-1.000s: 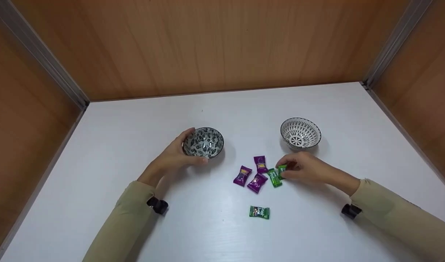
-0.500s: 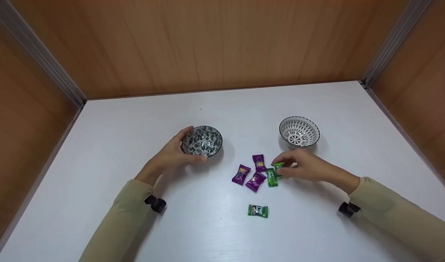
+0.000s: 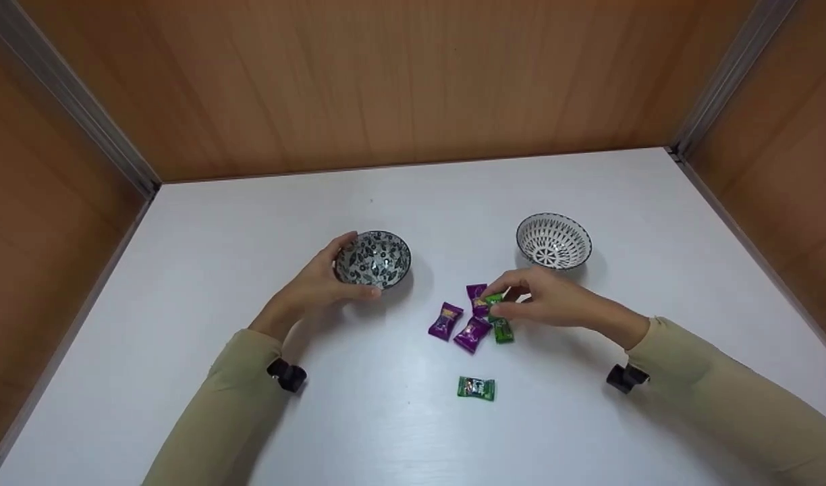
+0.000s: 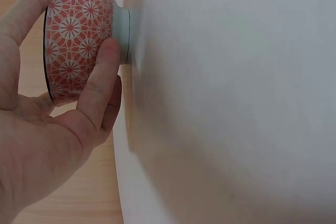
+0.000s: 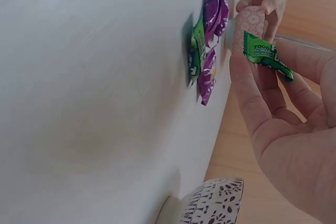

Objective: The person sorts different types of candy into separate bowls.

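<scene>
My left hand (image 3: pixel 312 287) holds a small bowl (image 3: pixel 374 260), thumb at its near rim and fingers round the far side. Inside, the bowl is dark with a floral pattern; the left wrist view shows its red outside with white flowers (image 4: pixel 73 27). Between the right hand's (image 3: pixel 551 297) thumb and fingers is a green-wrapped candy (image 5: pixel 265 55), raised off the table. Below that hand lie several purple-wrapped candies (image 3: pixel 445 321) and another green candy (image 3: pixel 503 331), partly covered in the head view. One more green candy (image 3: pixel 476 388) lies alone nearer the person.
A second bowl (image 3: pixel 553 241), white with dark marks, stands beyond the right hand. The white table (image 3: pixel 251 223) is bordered by wooden panels (image 3: pixel 399 81) at the back and sides.
My right hand has lifted the green candy off the table and moved a little left with it, over the other candies. The left hand has kept its hold on the bowl.
</scene>
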`<state>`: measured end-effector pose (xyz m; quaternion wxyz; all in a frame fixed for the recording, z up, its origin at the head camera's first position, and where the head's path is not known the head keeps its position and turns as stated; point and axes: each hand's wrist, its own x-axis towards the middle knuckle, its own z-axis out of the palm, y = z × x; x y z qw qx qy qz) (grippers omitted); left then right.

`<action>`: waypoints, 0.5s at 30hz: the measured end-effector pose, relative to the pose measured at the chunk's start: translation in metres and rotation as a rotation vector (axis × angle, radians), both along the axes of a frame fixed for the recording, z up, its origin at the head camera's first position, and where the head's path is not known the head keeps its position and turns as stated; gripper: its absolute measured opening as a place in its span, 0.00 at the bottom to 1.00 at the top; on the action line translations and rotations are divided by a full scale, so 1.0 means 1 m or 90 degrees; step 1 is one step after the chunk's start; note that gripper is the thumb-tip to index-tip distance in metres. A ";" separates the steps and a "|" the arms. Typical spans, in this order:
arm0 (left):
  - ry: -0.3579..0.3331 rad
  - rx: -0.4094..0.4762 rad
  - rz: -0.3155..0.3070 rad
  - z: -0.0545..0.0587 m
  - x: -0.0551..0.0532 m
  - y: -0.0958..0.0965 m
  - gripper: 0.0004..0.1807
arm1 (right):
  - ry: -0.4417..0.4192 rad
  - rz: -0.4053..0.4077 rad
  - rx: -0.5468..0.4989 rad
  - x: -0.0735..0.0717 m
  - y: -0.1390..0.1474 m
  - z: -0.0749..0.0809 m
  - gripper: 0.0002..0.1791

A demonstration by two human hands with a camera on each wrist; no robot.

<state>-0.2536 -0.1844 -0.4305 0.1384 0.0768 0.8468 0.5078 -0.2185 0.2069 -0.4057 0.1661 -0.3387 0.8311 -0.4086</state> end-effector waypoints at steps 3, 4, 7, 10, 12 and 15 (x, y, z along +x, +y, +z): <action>-0.003 -0.005 0.000 0.000 -0.001 -0.001 0.66 | -0.002 0.004 -0.004 -0.003 -0.006 0.001 0.16; -0.005 -0.005 0.000 0.000 -0.001 -0.001 0.67 | -0.008 0.003 -0.001 -0.004 -0.009 0.001 0.17; -0.005 0.000 -0.002 -0.001 -0.001 -0.002 0.67 | -0.026 -0.008 0.003 -0.010 -0.020 0.001 0.18; -0.003 0.003 -0.003 0.000 -0.001 -0.001 0.67 | -0.047 -0.024 0.002 -0.017 -0.033 0.000 0.19; -0.003 0.004 -0.005 0.001 -0.001 0.000 0.68 | -0.063 -0.038 -0.001 -0.022 -0.042 0.000 0.20; -0.005 0.005 -0.004 0.001 0.000 0.000 0.68 | -0.083 -0.051 -0.015 -0.029 -0.056 0.002 0.20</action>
